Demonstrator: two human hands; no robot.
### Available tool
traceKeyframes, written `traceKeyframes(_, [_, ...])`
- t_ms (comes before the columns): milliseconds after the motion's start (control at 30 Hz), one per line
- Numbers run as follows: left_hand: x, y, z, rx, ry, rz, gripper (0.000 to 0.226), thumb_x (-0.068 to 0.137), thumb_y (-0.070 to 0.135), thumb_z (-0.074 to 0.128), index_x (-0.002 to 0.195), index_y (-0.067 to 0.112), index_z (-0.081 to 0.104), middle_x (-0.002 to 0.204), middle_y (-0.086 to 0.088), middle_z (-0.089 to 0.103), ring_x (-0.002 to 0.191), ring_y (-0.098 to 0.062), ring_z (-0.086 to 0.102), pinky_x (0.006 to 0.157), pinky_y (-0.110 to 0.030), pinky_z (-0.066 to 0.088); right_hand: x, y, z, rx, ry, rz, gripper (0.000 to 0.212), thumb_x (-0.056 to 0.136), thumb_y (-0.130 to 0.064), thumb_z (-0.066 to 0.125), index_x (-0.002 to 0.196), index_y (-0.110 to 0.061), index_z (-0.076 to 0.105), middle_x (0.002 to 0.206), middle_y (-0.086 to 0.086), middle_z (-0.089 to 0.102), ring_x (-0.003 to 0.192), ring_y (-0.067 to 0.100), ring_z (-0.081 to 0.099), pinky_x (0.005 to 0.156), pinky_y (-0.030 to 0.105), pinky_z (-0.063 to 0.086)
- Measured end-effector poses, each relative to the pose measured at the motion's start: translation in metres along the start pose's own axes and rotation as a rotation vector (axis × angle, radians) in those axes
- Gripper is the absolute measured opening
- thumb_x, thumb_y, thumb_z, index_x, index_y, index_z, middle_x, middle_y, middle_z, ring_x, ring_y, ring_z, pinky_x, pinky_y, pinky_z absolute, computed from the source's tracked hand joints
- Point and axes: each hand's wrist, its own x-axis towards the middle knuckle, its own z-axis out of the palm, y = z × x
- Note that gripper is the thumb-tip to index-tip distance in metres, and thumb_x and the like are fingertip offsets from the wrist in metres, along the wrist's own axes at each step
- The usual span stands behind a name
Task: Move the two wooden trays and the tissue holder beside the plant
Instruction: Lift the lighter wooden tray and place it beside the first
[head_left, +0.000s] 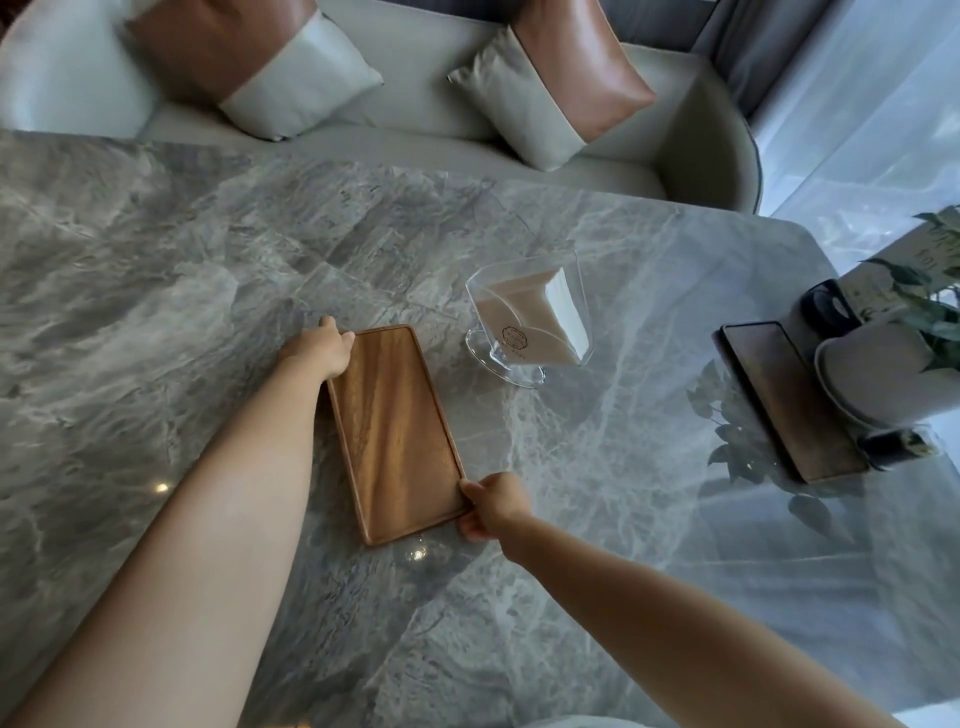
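Observation:
A light wooden tray (397, 431) lies on the grey marble table (156, 291), near the middle. My left hand (324, 347) grips its far left corner and my right hand (493, 504) grips its near right corner. A clear tissue holder (530, 322) with white napkins stands just right of the tray's far end. A second, darker wooden tray (784, 400) lies at the right, against the white pot (883, 379) of the green plant (930, 306).
A dark mug (826, 306) stands behind the dark tray, and a small dark jar (898, 447) sits in front of the pot. A grey sofa (415, 104) with brown-and-grey cushions runs along the table's far side. The table's right edge curves near the plant.

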Motion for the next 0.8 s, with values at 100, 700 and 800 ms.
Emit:
traceKeyframes(100, [-0.005, -0.006, -0.017, 0.000, 0.056, -0.011, 0.050, 0.100, 0.036, 0.025, 0.137, 0.003, 0.032, 0.142, -0.027, 0.040, 0.130, -0.040, 0.040, 0.106, -0.046, 0.034, -0.004, -0.008, -0.003, 0.001, 0.004, -0.105, 0.030, 0.092, -0.019, 0.052, 0.064, -0.010, 0.050, 0.055, 0.007, 0.053, 0.045, 0.015, 0.051, 0.045, 0.024, 0.048])
traceKeyframes(700, [-0.047, 0.155, -0.144, 0.000, 0.328, 0.172, 0.058, 0.097, 0.042, 0.025, 0.139, 0.002, 0.033, 0.144, -0.026, 0.039, 0.130, -0.041, 0.039, 0.105, -0.048, 0.035, -0.033, -0.074, -0.159, 0.192, 0.282, -0.549, 0.029, 0.089, -0.022, 0.055, 0.061, -0.013, 0.055, 0.053, 0.000, 0.054, 0.047, 0.009, 0.048, 0.049, 0.022, 0.037])
traceKeyframes(800, [-0.052, 0.213, -0.135, -0.008, 0.300, 0.259, 0.058, 0.097, 0.042, 0.026, 0.137, 0.001, 0.034, 0.143, -0.028, 0.039, 0.130, -0.041, 0.039, 0.105, -0.047, 0.034, -0.029, -0.063, -0.208, 0.206, 0.383, -0.543, 0.032, 0.089, -0.023, 0.055, 0.058, -0.018, 0.053, 0.053, -0.001, 0.054, 0.048, 0.009, 0.048, 0.050, 0.023, 0.038])
